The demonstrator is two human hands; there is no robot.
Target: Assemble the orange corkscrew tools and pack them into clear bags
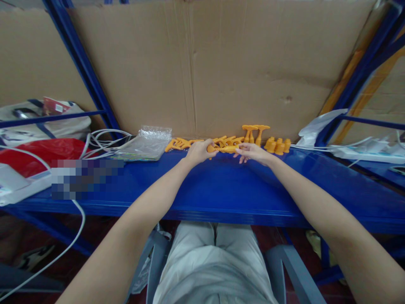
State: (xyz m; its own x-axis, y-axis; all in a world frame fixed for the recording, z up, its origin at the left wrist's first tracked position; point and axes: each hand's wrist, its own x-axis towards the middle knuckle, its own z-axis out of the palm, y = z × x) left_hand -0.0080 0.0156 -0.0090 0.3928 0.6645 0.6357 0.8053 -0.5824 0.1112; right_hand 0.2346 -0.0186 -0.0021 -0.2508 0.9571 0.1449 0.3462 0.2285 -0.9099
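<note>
Both my hands reach to the back of the blue table. My left hand (200, 153) is closed on the round left end of a yellow plastic piece (226, 149). At the piece's right end, my right hand (252, 153) pinches it between thumb and fingers. Behind my hands lie more yellow parts (184, 144) in a row, partly hidden. Two T-shaped yellow parts (259, 133) stand upright to the right of them, and several yellow cup-like parts (279, 146) are grouped beyond my right hand.
A cardboard panel (221, 71) rises behind the blue table (234, 185). Clear plastic bags (145, 145), white cables (104, 141) and a red bag (47, 154) are at left. A white power strip (370, 153) lies at right, beside the blue frame (357, 67).
</note>
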